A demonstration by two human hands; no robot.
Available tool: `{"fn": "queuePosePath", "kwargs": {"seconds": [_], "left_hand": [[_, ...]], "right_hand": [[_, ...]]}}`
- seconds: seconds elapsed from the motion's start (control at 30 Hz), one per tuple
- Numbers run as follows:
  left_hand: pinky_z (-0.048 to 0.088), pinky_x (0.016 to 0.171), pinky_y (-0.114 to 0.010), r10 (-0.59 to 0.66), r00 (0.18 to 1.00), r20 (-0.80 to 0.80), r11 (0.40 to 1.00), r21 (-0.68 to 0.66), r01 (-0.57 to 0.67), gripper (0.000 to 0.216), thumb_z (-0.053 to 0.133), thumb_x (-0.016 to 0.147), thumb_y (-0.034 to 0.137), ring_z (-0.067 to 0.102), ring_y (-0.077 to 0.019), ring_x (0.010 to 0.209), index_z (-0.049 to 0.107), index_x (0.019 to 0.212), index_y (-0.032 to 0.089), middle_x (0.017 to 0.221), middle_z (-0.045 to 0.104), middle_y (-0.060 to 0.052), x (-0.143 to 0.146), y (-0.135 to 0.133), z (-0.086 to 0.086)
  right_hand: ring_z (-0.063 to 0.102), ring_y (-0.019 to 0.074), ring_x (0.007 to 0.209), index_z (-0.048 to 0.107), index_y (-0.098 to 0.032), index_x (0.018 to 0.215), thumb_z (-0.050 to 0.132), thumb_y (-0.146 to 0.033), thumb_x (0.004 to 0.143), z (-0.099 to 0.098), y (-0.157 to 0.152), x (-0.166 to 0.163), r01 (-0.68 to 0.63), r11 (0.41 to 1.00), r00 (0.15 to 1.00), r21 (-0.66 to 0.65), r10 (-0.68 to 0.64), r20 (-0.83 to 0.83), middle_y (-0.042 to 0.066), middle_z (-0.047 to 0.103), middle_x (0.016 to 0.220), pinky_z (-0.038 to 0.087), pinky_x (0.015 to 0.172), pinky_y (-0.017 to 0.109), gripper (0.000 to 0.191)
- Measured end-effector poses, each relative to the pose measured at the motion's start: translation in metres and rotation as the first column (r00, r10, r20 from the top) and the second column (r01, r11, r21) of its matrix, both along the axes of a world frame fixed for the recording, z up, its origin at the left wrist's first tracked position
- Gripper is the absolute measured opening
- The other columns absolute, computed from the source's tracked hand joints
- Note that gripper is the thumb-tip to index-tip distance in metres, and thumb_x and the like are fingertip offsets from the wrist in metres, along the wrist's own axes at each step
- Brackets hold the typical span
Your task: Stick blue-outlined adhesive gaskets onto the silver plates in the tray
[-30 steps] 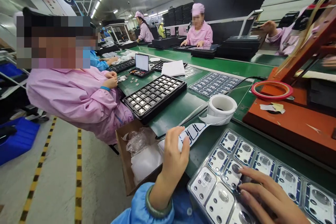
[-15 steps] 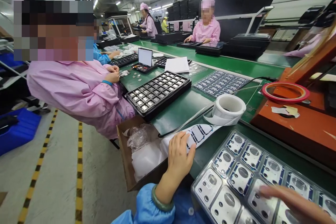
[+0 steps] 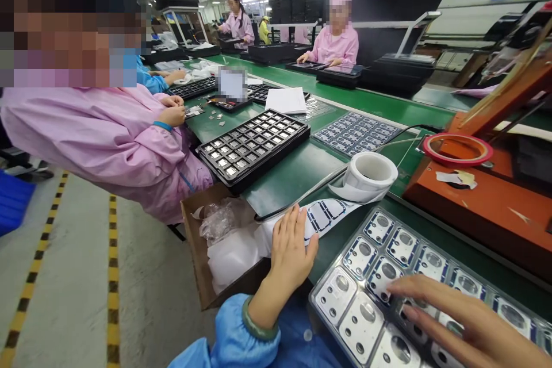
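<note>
My left hand (image 3: 290, 256) lies palm down with its fingers stretched out. It rests on a white backing strip (image 3: 340, 223) printed with dark, frame-shaped adhesive pieces. The strip runs from a white roll (image 3: 371, 173) on the bench toward a cardboard box. Over a clear plastic tray (image 3: 313, 298), my right hand (image 3: 470, 316) reaches in from the right, fingertips apart. Flat silvery plates with round holes fill the tray's pockets; several have dark blue edges. My right fingertips are at a blue-edged plate (image 3: 383, 277); whether they touch it I cannot tell.
The cardboard box (image 3: 194, 259) at the bench edge holds crumpled film and white liner. Beyond stands a black tray (image 3: 254, 149) of small metal parts, near a blue-edged sheet (image 3: 356, 131). At right, an orange machine (image 3: 483, 213) carries a red tape ring (image 3: 457, 149). A co-worker in pink sits left.
My right hand has moved left and farther over the tray, up to the blue-edged plate. My left hand remains on the strip. The view has shifted slightly.
</note>
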State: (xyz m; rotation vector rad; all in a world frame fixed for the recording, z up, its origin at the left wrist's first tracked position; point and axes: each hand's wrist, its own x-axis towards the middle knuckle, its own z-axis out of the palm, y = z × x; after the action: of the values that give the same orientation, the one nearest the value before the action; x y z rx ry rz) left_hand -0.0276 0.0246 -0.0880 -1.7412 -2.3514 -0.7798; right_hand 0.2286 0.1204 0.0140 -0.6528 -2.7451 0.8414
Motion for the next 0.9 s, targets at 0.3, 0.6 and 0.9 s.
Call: {"fn": "queuePosePath", "kwargs": {"seconds": [0.3,0.6,0.9], "left_hand": [[0.03,0.106,-0.049,-0.045,0.999,0.026,0.993,-0.109,0.047,0.044,0.04,0.095,0.046,0.031,-0.0295,0.137,0.049,0.134,0.029,0.147,0.041,-0.005,0.0,0.002,0.012],[0.037,0.1,-0.049,-0.061,0.998,0.001,0.996,-0.064,0.061,0.04,0.047,0.093,0.04,0.037,-0.03,0.134,0.052,0.132,0.028,0.143,0.045,-0.006,-0.005,-0.012,0.012],[0.035,0.097,-0.052,-0.043,0.998,-0.042,0.994,-0.102,0.039,0.043,0.041,0.096,0.034,0.032,-0.0305,0.136,0.042,0.139,0.029,0.149,0.036,-0.005,-0.005,-0.044,0.004]], "right_hand": [[0.049,0.0329,0.12,0.054,-0.015,0.126,0.057,-0.04,0.087,0.005,0.095,-0.108,0.157,0.833,0.979,0.531,-0.201,0.026,0.016,0.054,0.129,0.042,0.099,0.05,0.047],[0.061,0.0327,0.102,0.055,-0.017,0.127,0.042,-0.026,0.09,-0.001,0.109,-0.151,0.221,0.843,0.884,0.491,-0.386,0.264,0.012,0.065,0.115,0.049,0.077,0.041,0.04],[0.058,0.0299,0.111,0.019,-0.022,0.149,0.049,-0.031,0.089,0.006,0.106,-0.137,0.093,0.891,0.905,0.445,-0.262,0.335,0.01,0.066,0.116,0.039,0.097,0.049,0.068]]}}
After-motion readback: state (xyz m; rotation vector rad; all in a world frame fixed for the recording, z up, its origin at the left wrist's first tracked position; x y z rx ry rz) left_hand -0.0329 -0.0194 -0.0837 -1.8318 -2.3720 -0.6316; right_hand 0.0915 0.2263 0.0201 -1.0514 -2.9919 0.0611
